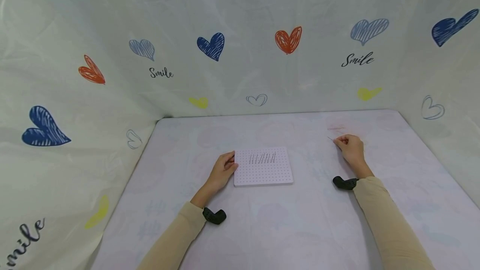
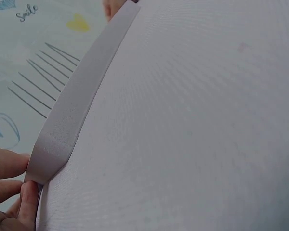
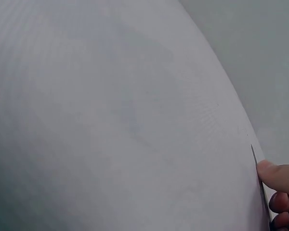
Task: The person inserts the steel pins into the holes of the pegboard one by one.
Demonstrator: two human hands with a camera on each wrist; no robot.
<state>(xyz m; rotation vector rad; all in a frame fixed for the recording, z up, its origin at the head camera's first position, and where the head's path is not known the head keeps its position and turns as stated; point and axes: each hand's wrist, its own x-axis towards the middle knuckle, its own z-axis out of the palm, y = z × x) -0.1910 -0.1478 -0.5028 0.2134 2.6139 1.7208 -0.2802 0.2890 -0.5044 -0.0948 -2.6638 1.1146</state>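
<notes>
A white board with rows of small holes [image 1: 264,177] lies flat on the table. Several thin dark metal pins [image 1: 262,158] stand in one row in its upper part, some tilted; the left wrist view shows these upright pins [image 2: 33,96] from the side. My left hand [image 1: 222,171] grips the board's left edge between thumb and fingers. Off to the right of the board, my right hand [image 1: 351,150] pinches one thin dark pin [image 3: 254,155] between thumb and fingers. The pin's tip sticks out past the fingertips, pointing left in the head view.
Just beyond the right hand, faint reddish thin marks [image 1: 336,128] show on the table; whether they are loose pins or print I cannot tell. The pale table [image 1: 285,228] ends at a white curtain [image 1: 240,74] with printed hearts behind and at both sides.
</notes>
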